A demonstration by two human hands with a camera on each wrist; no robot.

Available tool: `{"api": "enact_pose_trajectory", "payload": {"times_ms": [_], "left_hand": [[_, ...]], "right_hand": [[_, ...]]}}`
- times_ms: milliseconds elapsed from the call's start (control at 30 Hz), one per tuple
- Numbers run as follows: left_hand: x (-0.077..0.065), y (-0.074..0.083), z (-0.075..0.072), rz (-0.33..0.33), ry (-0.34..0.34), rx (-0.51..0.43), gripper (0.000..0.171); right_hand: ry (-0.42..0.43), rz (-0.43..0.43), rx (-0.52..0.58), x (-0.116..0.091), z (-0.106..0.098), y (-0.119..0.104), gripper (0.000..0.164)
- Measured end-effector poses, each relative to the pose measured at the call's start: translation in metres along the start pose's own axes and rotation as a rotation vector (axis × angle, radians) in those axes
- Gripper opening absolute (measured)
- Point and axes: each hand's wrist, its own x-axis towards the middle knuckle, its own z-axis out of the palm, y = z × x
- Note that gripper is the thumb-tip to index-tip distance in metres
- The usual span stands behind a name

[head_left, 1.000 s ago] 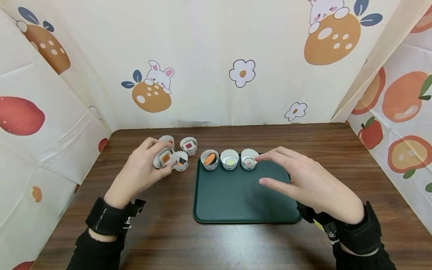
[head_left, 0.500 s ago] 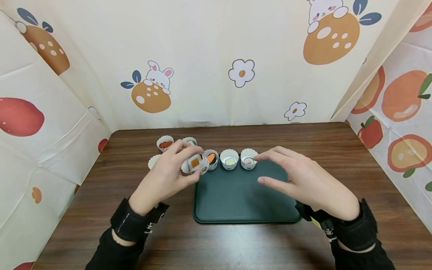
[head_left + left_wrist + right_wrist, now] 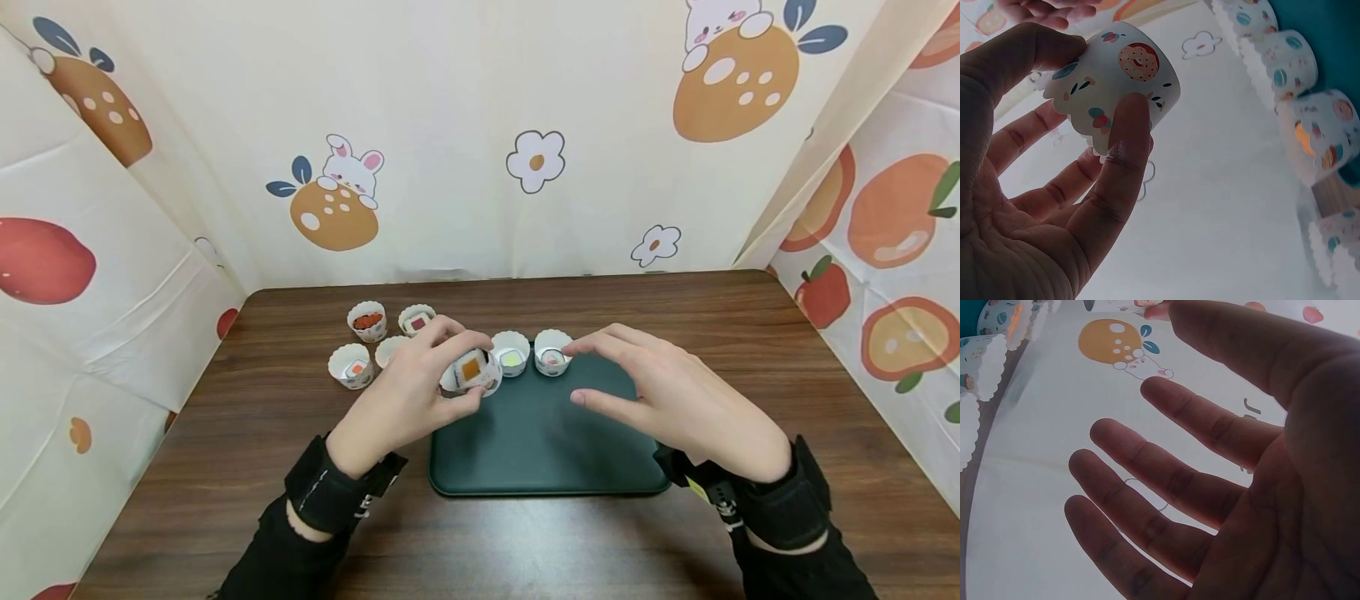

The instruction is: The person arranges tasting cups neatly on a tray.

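My left hand (image 3: 408, 387) pinches a small scalloped paper baking cup (image 3: 454, 381) between thumb and fingers, above the back left corner of the dark green tray (image 3: 547, 454). Inside it lies a white piece with an orange square. In the left wrist view the cup (image 3: 1140, 61) shows a printed donut. Two more cups, one with a light green piece (image 3: 512, 358) and one with a round white-and-pink piece (image 3: 552, 358), stand along the tray's back edge. Straight-fingered, my right hand (image 3: 663, 396) hovers over the tray, fingertips right by the pink one's cup.
Left of the tray, several paper cups stand on the brown wooden table (image 3: 525, 550), among them one with red-orange filling (image 3: 367, 322) and one with a dark red square (image 3: 417, 320). A cup with an orange piece (image 3: 1305, 139) shows in the left wrist view. A printed curtain (image 3: 450, 83) hangs behind.
My left hand has carried the held cup rightward from the group at the left to over the tray's back left corner. My right hand has stayed almost still.
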Motion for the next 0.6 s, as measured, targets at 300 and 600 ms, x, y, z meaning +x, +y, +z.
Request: {"api": "enact_pose_trajectory", "payload": {"times_ms": [300, 600], "left_hand": [[0.005, 0.008, 0.014, 0.035, 0.02, -0.041, 0.045], [0.008, 0.014, 0.026, 0.08, 0.041, -0.076, 0.045]], "right_hand": [[-0.032, 0.025, 0.014, 0.004, 0.004, 0.002, 0.046], [-0.06, 0.035, 0.068, 0.009, 0.012, 0.003, 0.04]]}}
